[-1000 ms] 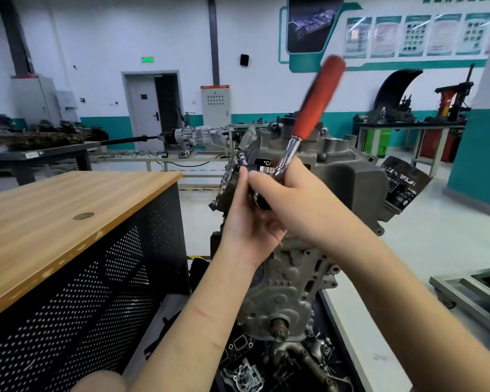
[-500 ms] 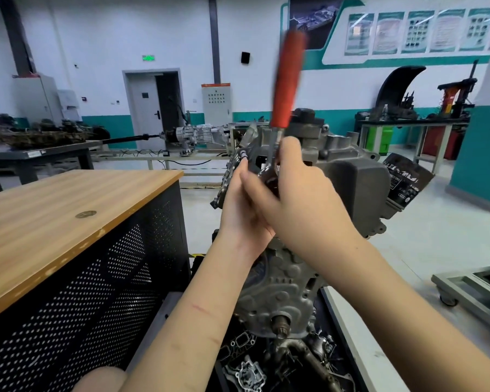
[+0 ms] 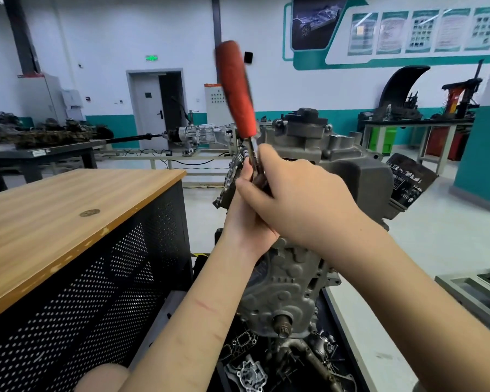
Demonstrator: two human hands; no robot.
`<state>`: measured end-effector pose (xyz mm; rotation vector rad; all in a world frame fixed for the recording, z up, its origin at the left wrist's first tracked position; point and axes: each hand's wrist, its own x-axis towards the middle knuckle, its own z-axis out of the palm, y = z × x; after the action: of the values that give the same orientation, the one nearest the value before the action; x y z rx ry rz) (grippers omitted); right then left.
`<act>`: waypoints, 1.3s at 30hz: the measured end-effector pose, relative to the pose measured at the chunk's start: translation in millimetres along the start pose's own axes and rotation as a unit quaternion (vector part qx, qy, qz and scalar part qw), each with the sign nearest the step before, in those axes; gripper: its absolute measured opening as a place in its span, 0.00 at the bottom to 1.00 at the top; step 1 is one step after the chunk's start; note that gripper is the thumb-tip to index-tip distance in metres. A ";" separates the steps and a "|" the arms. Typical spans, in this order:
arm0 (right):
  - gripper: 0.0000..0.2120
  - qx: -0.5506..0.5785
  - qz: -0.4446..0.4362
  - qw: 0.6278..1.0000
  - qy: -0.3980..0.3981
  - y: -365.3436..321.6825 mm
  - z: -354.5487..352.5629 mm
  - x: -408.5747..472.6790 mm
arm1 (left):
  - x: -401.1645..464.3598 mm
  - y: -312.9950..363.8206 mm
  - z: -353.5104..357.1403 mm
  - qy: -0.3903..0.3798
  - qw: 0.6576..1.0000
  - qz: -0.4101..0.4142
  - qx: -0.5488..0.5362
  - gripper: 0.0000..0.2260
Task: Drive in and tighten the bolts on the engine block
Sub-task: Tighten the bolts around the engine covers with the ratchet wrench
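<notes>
Head view: both hands, left hand [image 3: 249, 222] and right hand [image 3: 303, 199], have fingers wrapped tight round the red-handled wrench [image 3: 235, 89] at the engine block [image 3: 283, 278].

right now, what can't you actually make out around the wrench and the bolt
Head view only:
- The bolt and the wrench head: hidden behind the right hand and left hand.
- Whether the bolt is seated: not visible.
- The red wrench handle: motion-blurred, so its surface detail is lost.
- The engine block face under the hands: covered.
- The oil filter label: too small to read.
</notes>
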<state>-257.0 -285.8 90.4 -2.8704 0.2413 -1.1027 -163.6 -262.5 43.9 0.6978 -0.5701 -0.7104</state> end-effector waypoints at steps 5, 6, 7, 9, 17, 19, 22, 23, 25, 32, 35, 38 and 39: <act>0.12 0.011 -0.007 0.996 0.090 0.1 6.0 3.2 | -3.4 7.3 11.5 -0.021 0.999 0.025 -0.012 0.14; 0.12 0.029 -0.012 0.994 0.105 1.0 8.2 5.2 | -4.4 8.6 13.7 -0.014 1.000 0.022 -0.006 0.10; 0.12 0.065 -0.012 0.992 0.112 1.5 10.3 8.3 | -5.4 9.1 15.6 -0.009 1.000 0.019 0.006 0.07; 0.14 0.231 0.011 0.968 0.100 -2.1 11.1 14.7 | -2.6 5.6 14.3 0.012 0.999 0.014 0.032 0.11; 0.11 0.800 0.197 0.546 0.149 -14.4 19.3 29.2 | -6.4 10.5 11.5 0.030 0.992 -0.001 -0.125 0.16; 0.11 0.805 0.202 0.535 0.160 -16.6 21.2 30.9 | -7.6 10.9 13.9 0.027 0.994 0.004 -0.108 0.16; 0.12 0.717 0.148 0.664 0.152 -15.9 25.4 31.6 | -5.5 11.5 12.3 0.032 0.994 0.014 -0.106 0.16; 0.12 0.623 0.106 0.761 0.151 -13.0 25.6 31.3 | -6.0 11.8 12.4 0.042 0.994 0.009 -0.099 0.16; 0.13 0.391 -0.005 0.913 0.120 -7.1 23.2 32.5 | -5.7 9.6 10.0 0.065 0.996 -0.002 -0.057 0.19; 0.18 0.380 -0.069 0.921 -0.056 -2.3 9.3 46.3 | -8.3 5.6 6.9 0.083 0.994 -0.026 -0.064 0.30; 0.12 0.533 -0.010 0.846 -0.006 4.6 11.1 42.8 | -9.0 12.0 7.4 0.051 0.996 -0.014 -0.078 0.32; 0.14 0.642 0.075 0.763 0.032 4.7 17.7 35.2 | -7.3 24.6 9.1 0.023 0.995 0.026 -0.094 0.33; 0.14 0.673 0.094 0.733 0.038 3.3 19.0 32.8 | -7.0 29.1 9.7 0.014 0.995 0.034 -0.097 0.34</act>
<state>-220.7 -294.5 97.6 -1.4414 -0.2122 -0.7804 -163.3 -244.8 69.8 0.5045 -0.4885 -0.6814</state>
